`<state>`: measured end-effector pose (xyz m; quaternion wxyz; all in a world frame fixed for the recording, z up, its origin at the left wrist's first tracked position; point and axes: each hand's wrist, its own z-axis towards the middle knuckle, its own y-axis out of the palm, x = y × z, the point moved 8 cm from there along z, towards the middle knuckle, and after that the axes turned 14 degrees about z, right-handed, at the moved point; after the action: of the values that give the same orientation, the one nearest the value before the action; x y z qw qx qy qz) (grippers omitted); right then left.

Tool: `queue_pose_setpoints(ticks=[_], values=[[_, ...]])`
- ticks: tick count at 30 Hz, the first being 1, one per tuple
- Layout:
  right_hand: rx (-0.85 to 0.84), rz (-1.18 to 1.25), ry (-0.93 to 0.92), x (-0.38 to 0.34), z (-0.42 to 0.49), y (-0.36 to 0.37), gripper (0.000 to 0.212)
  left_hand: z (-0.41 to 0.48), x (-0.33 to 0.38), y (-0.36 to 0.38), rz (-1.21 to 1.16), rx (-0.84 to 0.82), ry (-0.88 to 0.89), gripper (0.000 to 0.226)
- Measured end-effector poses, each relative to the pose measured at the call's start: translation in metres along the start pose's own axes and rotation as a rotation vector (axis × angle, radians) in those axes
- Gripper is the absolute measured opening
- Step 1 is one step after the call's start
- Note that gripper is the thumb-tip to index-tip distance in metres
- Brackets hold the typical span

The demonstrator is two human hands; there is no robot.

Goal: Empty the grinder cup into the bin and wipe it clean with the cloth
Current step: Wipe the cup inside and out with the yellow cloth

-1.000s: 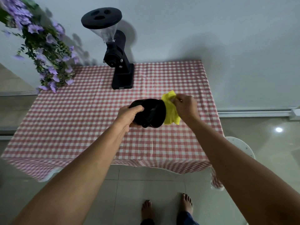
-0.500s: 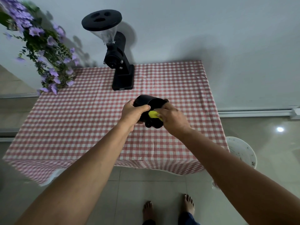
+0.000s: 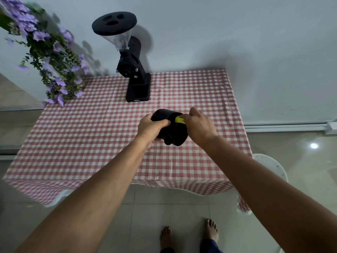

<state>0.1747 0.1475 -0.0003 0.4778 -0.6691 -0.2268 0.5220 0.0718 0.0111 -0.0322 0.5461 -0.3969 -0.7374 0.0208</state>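
Observation:
The black grinder cup (image 3: 173, 133) is held tilted above the checked table, its mouth turned to the right. My left hand (image 3: 150, 127) grips the cup's outer wall from the left. My right hand (image 3: 197, 125) is closed on the yellow cloth (image 3: 179, 119) and presses it into the cup's mouth; only a small yellow corner shows at the upper rim, the rest is hidden by the hand and cup. The white bin (image 3: 271, 167) stands on the floor beside the table's right front corner, partly hidden by my right forearm.
A black coffee grinder (image 3: 134, 70) with a clear hopper stands at the back of the red-and-white checked table (image 3: 91, 143). Purple flowers (image 3: 49, 57) hang over the table's back left corner. A white wall runs behind. My bare feet are on the tiled floor below.
A second ago the yellow cloth hung mostly outside the cup's mouth. My right hand has since pushed it inside, and it now sits at the upper rim. The left hand keeps its grip.

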Motion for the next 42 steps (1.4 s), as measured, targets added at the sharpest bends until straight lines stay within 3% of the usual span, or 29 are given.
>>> queue_pose_setpoints(ticks=[10,16,21,24,27,30,35,36,40,42], values=[[-0.031,0.155,-0.146,-0.031,-0.009,0.024,0.038,0.006,-0.008,-0.003,-0.083,0.056,-0.050,0.033],[-0.024,0.467,-0.134,-0.011,-0.012,0.027,0.031,0.009,-0.020,-0.009,-0.179,0.060,-0.112,0.016],[0.247,0.757,0.148,0.037,-0.005,0.000,0.029,0.011,-0.020,-0.017,-0.212,0.046,-0.125,0.020],[0.327,0.795,0.197,0.037,0.002,-0.008,0.030,0.007,-0.013,-0.009,-0.229,0.030,-0.124,0.025],[0.312,0.715,0.201,0.025,0.004,-0.004,0.030,0.004,-0.007,0.001,-0.220,0.024,-0.135,0.037],[0.264,0.745,0.213,0.018,-0.003,0.005,0.026,0.006,-0.009,0.001,-0.278,0.057,-0.157,0.033],[-0.112,0.775,0.099,0.009,-0.009,0.021,0.021,0.009,-0.017,-0.008,-0.214,0.081,-0.141,0.027],[-0.095,0.771,0.083,0.015,-0.007,0.015,0.021,0.009,-0.018,-0.009,-0.204,0.076,-0.134,0.030],[0.302,0.854,0.199,0.056,0.005,-0.031,0.021,0.006,-0.016,-0.008,-0.193,0.036,-0.115,0.030],[0.290,0.895,0.196,0.057,0.012,-0.031,0.019,0.004,-0.013,-0.004,-0.196,0.011,-0.113,0.034]])
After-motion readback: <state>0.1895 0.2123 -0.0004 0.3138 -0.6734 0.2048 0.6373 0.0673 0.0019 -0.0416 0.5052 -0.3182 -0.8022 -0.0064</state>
